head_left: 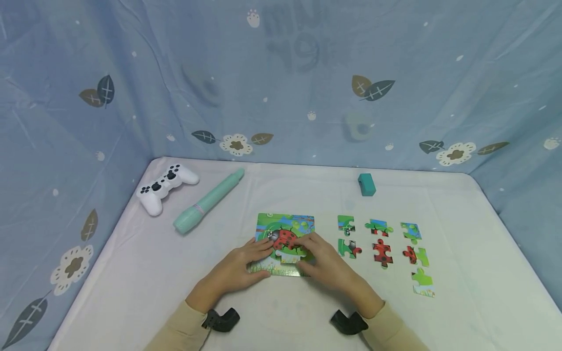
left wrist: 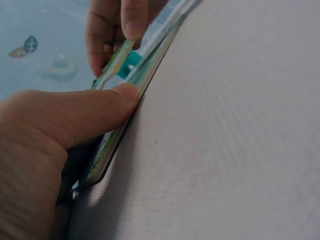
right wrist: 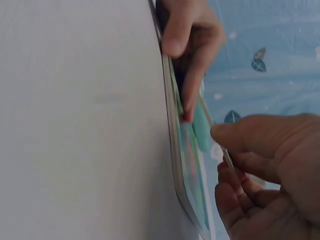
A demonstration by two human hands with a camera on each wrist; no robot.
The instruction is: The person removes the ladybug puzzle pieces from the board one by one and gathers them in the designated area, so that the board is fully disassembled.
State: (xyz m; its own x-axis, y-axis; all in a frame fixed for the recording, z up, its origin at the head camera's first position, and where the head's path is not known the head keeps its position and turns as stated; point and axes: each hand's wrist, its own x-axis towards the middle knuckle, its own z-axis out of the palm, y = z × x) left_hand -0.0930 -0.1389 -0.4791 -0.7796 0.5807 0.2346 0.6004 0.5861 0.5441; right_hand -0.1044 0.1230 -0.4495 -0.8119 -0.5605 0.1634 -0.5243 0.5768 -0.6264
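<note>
A puzzle board (head_left: 263, 265) with a ladybird picture lies on the table in front of me. My left hand (head_left: 241, 263) rests on its left side, fingers fairly straight; the thumb (left wrist: 117, 97) presses near the board's edge. My right hand (head_left: 327, 261) pinches a green and white puzzle piece (left wrist: 116, 62) between thumb and fingers. It holds this piece (head_left: 290, 257) tilted, just above the lower part of the board. Part of the board is hidden under both hands.
Right of the board lie several loose pieces, such as a red one (head_left: 382, 253) and a green one (head_left: 423, 282). A teal block (head_left: 367, 185) stands at the back. At the left are a white game controller (head_left: 164, 187) and a mint-green stick-like object (head_left: 210, 200). Blue curtain encloses the table.
</note>
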